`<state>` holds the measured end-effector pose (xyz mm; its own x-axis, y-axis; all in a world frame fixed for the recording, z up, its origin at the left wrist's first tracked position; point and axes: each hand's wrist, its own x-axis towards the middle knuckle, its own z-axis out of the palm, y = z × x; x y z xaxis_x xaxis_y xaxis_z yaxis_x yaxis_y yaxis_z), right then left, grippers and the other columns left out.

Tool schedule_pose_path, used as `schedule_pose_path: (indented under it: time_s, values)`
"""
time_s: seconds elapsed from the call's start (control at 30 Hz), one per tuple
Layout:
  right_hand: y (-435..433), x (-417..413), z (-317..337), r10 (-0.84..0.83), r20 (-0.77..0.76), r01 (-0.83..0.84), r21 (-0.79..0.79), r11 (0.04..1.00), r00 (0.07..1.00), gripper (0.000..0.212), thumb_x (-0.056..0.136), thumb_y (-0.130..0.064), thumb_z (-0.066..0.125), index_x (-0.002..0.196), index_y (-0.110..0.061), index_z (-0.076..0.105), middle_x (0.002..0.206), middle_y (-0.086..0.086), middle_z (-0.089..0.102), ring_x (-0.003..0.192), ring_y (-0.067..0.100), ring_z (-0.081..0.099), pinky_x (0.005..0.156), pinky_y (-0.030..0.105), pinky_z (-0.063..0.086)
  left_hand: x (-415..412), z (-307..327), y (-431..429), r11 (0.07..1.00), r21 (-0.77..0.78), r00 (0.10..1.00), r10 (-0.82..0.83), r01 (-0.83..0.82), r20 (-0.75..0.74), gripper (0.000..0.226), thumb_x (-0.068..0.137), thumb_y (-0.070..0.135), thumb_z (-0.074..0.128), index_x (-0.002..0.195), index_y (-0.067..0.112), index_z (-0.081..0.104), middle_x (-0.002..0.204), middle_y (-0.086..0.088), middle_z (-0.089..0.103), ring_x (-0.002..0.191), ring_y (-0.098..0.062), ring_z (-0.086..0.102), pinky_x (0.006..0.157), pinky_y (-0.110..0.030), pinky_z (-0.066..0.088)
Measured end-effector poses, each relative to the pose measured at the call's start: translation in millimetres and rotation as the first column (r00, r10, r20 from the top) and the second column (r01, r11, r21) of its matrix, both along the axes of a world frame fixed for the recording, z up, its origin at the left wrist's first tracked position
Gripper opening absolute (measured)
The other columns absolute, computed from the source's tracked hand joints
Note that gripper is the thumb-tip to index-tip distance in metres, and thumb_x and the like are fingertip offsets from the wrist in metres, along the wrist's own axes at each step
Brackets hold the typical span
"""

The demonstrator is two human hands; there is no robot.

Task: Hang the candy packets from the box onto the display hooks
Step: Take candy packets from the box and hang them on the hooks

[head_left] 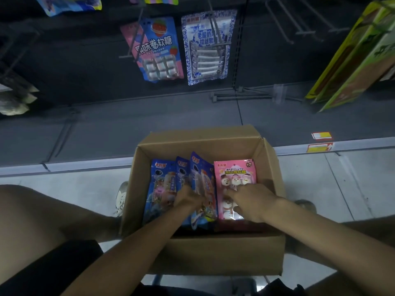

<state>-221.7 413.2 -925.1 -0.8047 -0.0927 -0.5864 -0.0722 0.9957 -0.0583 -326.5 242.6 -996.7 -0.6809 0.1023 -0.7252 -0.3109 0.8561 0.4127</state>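
Note:
An open cardboard box [218, 251] sits on the floor between my knees. Inside stand several blue candy packets [162, 184] on the left and a pink marshmallow packet [235, 169] on the right. My left hand [188, 199] reaches in among the blue packets; its fingers are hidden between them. My right hand [250, 201] lies on the pink packet, fingers bent on its front and thumb at its lower edge. Above, a blue-pink candy packet [160, 50] and a blue-white packet [208, 48] hang on display hooks.
Empty metal hooks [299, 22] stick out at the upper right, and another hook [241, 96] lies low above the shelf base. Yellow-green boxes [359, 58] lean at the right. More packets hang at the top left. My shoe [121, 199] is beside the box.

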Motion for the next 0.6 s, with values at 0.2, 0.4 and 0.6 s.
schedule_pose_path:
  time_s: [0.2,0.4,0.6]
  values:
    - [4,-16,11,-0.024,0.014,0.024,-0.009,1.0,1.0,0.046,0.107,-0.034,0.05,0.151,-0.018,0.047,0.146,0.009,0.058,0.13,0.033,0.058,0.091,0.033,0.049,-33,33,-16,0.992,0.122,0.992,0.006,-0.022,0.123,0.12,0.04,0.046,0.107,0.144,0.014,0.054,0.135,-0.008,0.067,0.127,-0.03,0.064,0.105,-0.041,0.055]
    - [8,-39,32,-0.269,-0.131,0.243,-0.186,0.952,0.954,0.047,0.105,-0.06,0.041,0.128,-0.024,0.059,0.124,0.004,0.07,0.116,0.028,0.066,0.083,0.035,0.05,-75,104,-59,0.952,0.3,0.978,-0.122,0.066,0.171,0.07,0.052,0.019,0.105,0.116,0.011,0.077,0.105,-0.004,0.082,0.099,-0.026,0.078,0.099,-0.047,0.06]
    - [4,-65,50,-0.69,0.113,0.523,-0.741,0.421,0.715,0.079,0.071,-0.095,0.059,0.132,-0.044,0.06,0.127,-0.019,0.072,0.118,0.012,0.068,0.106,0.047,0.052,-103,158,-80,0.858,0.497,0.975,-0.201,0.127,0.098,0.051,0.078,0.003,0.087,0.125,0.009,0.07,0.117,-0.012,0.078,0.108,-0.036,0.075,0.099,-0.051,0.059]
